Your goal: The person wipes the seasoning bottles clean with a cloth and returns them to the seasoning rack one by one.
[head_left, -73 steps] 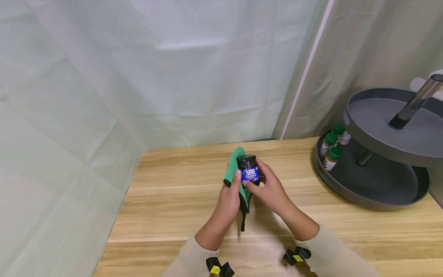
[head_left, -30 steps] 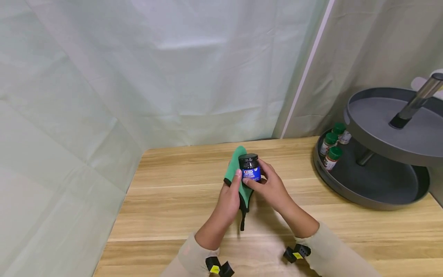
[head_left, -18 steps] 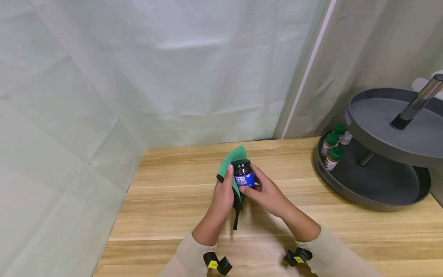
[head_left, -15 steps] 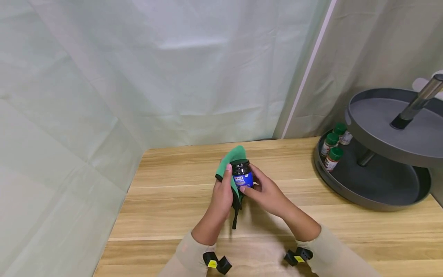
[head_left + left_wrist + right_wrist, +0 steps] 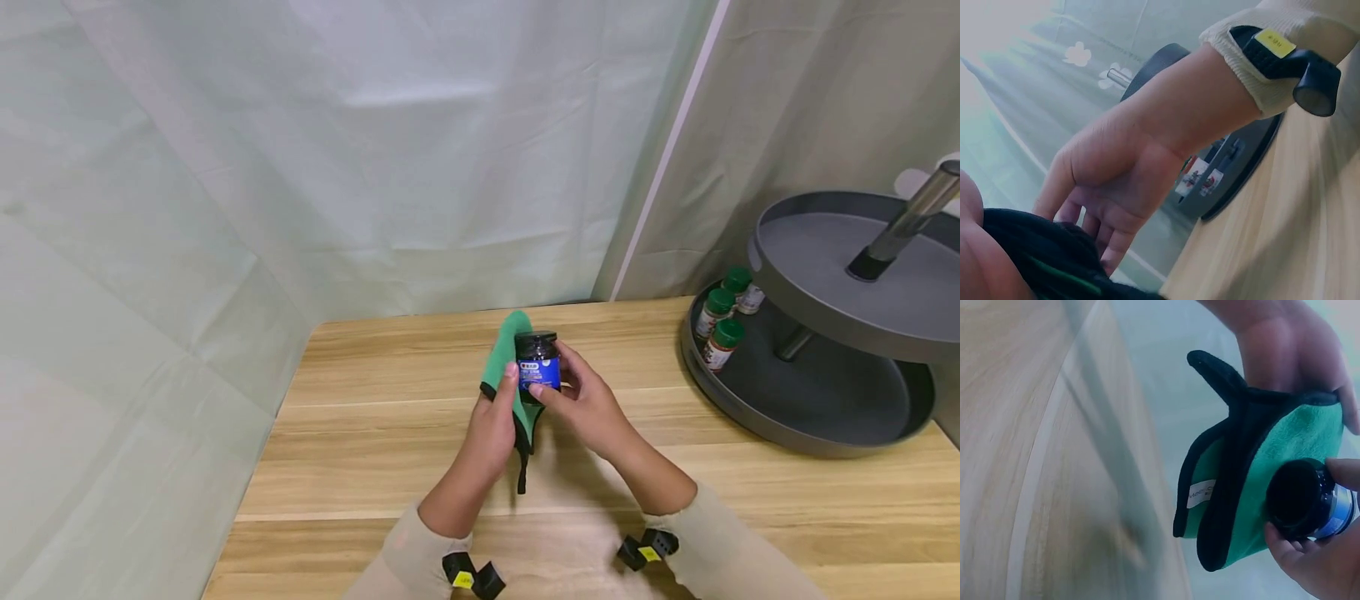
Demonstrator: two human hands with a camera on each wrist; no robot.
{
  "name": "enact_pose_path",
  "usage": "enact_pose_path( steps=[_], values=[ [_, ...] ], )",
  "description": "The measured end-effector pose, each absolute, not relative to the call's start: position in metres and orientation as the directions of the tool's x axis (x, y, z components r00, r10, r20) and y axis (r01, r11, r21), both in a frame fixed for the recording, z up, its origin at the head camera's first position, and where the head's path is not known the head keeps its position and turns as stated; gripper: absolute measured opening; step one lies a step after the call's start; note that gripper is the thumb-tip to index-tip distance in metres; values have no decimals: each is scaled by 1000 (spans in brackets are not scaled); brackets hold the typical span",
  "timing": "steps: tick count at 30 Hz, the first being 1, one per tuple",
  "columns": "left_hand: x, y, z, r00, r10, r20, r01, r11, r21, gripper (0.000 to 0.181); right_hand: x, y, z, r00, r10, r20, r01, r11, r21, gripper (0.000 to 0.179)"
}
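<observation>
A dark glass jar (image 5: pixel 537 372) with a black lid and blue label is held upright above the table, gripped by my right hand (image 5: pixel 588 408) with thumb in front and fingers round its far side. My left hand (image 5: pixel 491 429) grips a folded green cloth (image 5: pixel 497 362) with black edging and a hanging loop, against the jar's left side. In the right wrist view the green cloth (image 5: pixel 1294 440) touches the jar (image 5: pixel 1300 500), whose dark base faces the camera. The left wrist view shows the cloth's dark edging (image 5: pixel 1041 250) by the left hand; the jar is hidden there.
A two-tier round grey rack (image 5: pixel 817 408) stands at the right of the wooden table (image 5: pixel 360 467). Several green-capped spice bottles (image 5: pixel 723 343) sit on its lower tier. Pale curtains (image 5: pixel 450 167) hang behind and to the left of the table.
Jar, cloth and both hands shifted slightly left and down around half a second ago, and now stand a little right and higher again. Both grips stay the same.
</observation>
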State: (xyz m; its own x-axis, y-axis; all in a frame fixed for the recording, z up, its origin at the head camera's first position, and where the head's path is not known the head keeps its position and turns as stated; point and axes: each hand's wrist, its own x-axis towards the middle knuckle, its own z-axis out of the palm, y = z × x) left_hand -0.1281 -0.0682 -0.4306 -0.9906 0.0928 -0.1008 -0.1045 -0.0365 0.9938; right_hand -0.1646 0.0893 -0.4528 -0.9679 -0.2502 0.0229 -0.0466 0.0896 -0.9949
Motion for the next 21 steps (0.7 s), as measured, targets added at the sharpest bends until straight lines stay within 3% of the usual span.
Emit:
enact_pose_path(
  steps=[9, 21],
  values=[
    [-125, -64, -433, -985, 152, -77, -81, -23, 996, 64, -169, 93, -453, -990, -144, 0, -13, 85, -996, 80],
    [-131, -72, -431, -988, 96, -122, -124, -15, 992, 67, -157, 86, -448, -967, -254, 9, -39, 115, -993, 82]
  ],
)
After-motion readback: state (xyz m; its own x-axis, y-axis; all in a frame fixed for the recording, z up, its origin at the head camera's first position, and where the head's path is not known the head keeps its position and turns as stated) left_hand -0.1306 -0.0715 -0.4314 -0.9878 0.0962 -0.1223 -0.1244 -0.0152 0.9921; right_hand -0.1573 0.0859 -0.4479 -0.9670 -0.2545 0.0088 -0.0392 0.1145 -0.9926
